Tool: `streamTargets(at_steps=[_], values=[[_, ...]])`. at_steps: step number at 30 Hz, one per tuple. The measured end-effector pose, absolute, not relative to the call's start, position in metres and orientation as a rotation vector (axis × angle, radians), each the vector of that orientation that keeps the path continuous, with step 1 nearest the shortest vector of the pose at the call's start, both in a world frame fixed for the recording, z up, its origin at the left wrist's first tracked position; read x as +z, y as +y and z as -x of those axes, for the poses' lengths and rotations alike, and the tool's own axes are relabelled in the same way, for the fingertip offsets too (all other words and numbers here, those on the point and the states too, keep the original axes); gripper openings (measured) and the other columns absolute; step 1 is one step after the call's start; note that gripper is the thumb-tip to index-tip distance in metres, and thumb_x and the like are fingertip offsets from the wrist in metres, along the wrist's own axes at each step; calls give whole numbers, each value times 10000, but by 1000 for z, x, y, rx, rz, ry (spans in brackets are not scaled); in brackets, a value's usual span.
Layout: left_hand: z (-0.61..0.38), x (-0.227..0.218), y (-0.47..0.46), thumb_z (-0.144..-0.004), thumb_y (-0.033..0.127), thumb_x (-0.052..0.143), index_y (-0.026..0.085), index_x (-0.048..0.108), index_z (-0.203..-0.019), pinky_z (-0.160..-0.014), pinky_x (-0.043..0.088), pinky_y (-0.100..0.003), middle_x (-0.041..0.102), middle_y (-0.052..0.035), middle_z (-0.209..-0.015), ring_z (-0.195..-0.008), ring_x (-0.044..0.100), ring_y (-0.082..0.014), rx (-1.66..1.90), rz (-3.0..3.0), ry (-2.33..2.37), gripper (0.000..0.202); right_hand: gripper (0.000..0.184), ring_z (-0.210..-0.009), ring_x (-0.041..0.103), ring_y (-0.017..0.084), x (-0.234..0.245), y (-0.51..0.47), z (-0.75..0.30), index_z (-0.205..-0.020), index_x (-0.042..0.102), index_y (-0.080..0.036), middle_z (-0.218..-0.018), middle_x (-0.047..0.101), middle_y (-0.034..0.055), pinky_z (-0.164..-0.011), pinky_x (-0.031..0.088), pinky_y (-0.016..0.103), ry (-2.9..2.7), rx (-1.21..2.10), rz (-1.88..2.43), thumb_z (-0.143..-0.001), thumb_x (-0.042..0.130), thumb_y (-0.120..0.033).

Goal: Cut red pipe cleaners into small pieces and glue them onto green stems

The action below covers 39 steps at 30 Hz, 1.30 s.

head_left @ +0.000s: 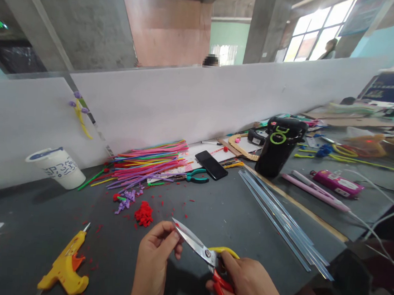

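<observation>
My right hand [247, 283] grips the yellow and red handles of a pair of scissors [198, 246], blades pointing up-left toward my other hand. My left hand [154, 253] is pinched closed just at the blade tips, holding a tiny red bit that is too small to name. Both hands hover over the grey table [232, 214] near its front edge. A small pile of red snippets [143, 213] lies just beyond my left hand, with purple snippets [127, 199] behind it.
A yellow glue gun [65, 266] lies front left. A paper cup [57, 167] stands far left. Coloured pipe cleaners [151, 162], green pliers [196, 175], a phone [211, 164], a black bottle [279, 147], clear glue sticks [280, 215] and a pink pen-like tool [316, 191] spread behind. A white partition [186, 106] backs the table.
</observation>
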<state>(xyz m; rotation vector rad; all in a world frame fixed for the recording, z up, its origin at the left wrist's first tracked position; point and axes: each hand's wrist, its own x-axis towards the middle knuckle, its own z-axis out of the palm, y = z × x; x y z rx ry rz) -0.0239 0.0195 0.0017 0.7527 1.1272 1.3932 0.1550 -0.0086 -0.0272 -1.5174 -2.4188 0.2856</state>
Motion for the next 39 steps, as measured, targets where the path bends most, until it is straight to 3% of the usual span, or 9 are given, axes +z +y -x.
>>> streamTargets(at_steps=[6, 13, 18, 22, 26, 29, 32, 39], values=[[24, 5, 20, -600, 240, 707, 136, 619, -640, -414, 375, -157, 561, 32, -526, -446, 479, -61, 1386, -758, 1123, 142, 342, -436, 529, 153, -23, -9, -157, -692, 517, -180, -533, 601, 30, -437, 211, 250, -2358, 365, 1518, -800, 458, -499], [22, 7, 18, -657, 245, 686, 128, 604, -656, -425, 370, -149, 583, 13, -554, -451, 486, -52, 1139, -765, 1022, 143, 260, -478, 389, 91, 2, 11, -149, -590, 400, -190, -519, 414, -46, -453, 292, 194, -1767, 1127, 1420, -743, 469, -389], [21, 5, 16, -668, 243, 680, 121, 596, -632, -400, 340, -145, 564, 15, -527, -419, 456, -43, 953, -783, 958, 152, 176, -344, 362, 71, 22, 31, -134, -788, 505, -173, -490, 446, -68, -338, 279, 175, -1511, 1514, 1288, -728, 450, -329], [20, 4, 16, -632, 265, 692, 119, 609, -621, -397, 341, -158, 557, 16, -512, -418, 459, -58, 956, -882, 1007, 168, 50, -401, 367, 54, 24, 37, -124, -648, 510, -162, -480, 436, -76, -386, 286, 155, -1570, 1447, 1228, -655, 524, -210], [18, 4, 18, -599, 250, 700, 127, 594, -572, -405, 352, -175, 511, 37, -439, -402, 447, -71, 974, -1028, 1104, 165, 89, -508, 390, 62, 17, 41, -120, -558, 427, -165, -524, 419, -66, -456, 307, 151, -1506, 1281, 1277, -609, 486, -122], [18, 4, 18, -600, 262, 697, 134, 586, -578, -397, 350, -174, 529, 34, -463, -406, 453, -71, 994, -999, 1115, 171, 26, -427, 391, 63, 14, 44, -121, -650, 473, -168, -475, 406, -76, -400, 300, 154, -1488, 1348, 1293, -665, 468, -188], [21, 3, 18, -605, 281, 700, 133, 587, -592, -392, 346, -166, 554, 22, -490, -413, 460, -67, 966, -928, 1078, 187, 116, -320, 358, 61, 14, 43, -125, -729, 522, -164, -416, 418, -84, -312, 278, 154, -1520, 1517, 1269, -697, 477, -266], [24, 2, 18, -630, 247, 693, 123, 608, -622, -383, 337, -150, 567, 17, -504, -405, 457, -51, 873, -880, 1004, 151, 96, -310, 368, 53, 16, 39, -131, -683, 502, -178, -428, 431, -86, -288, 271, 141, -1572, 1617, 1225, -684, 527, -271]])
